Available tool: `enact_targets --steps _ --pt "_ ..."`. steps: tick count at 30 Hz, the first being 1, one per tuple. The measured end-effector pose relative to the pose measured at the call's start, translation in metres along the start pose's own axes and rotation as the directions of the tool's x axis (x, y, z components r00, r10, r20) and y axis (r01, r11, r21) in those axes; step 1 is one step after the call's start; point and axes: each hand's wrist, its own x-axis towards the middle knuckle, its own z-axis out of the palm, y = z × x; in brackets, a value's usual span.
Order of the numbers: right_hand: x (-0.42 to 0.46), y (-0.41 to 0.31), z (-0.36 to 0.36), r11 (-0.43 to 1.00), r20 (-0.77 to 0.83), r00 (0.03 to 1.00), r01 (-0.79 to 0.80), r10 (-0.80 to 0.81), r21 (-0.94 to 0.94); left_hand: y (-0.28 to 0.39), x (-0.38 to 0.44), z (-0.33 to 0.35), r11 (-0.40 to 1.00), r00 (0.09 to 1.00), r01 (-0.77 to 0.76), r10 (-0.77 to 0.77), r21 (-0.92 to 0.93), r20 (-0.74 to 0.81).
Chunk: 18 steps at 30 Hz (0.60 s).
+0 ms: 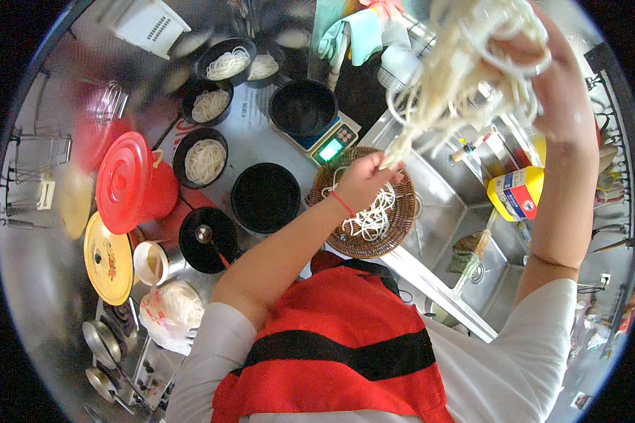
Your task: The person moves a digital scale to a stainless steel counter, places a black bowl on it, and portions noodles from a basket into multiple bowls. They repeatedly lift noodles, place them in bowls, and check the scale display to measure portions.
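Note:
My right hand [558,84] is raised at the upper right, gripping a large loose bundle of white noodles [455,74]; the motion blurs it. Lower down, my left hand [368,180] pinches the lower strands of that bundle between its fingers. Beneath the left hand sits a brown wicker basket [408,227] with more noodles [373,219] inside, partly hidden by the hand. Just beyond the basket, a digital scale [330,149] with a lit green display carries a black bowl [302,108]. Another black bowl [265,198] stands left of the basket.
Several black bowls with noodles, one nearest [206,158], line the metal counter. At left are a lidded red bucket [121,182], a yellow lid [108,259], a dark pot with a ladle [203,233] and a plastic bag [172,317]. A sink [434,211] and yellow bottle [516,193] lie right.

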Motion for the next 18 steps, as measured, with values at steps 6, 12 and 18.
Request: enact_targets --steps 6,12,18 --pt "0.049 -0.037 0.039 1.000 0.010 1.000 0.016 -0.016 -0.007 0.014 0.021 -0.047 0.942 0.962 -0.108 0.018 -0.318 -0.274" --pt "0.113 0.026 0.064 0.990 0.094 0.995 0.047 -0.035 -0.130 0.069 0.061 -0.131 0.794 0.862 -0.336 0.043 -0.507 -0.505" --pt "0.130 0.215 0.132 0.978 0.040 0.980 0.195 -0.192 -0.073 0.094 0.091 -0.163 0.901 0.812 -0.385 0.228 -0.199 -0.537"
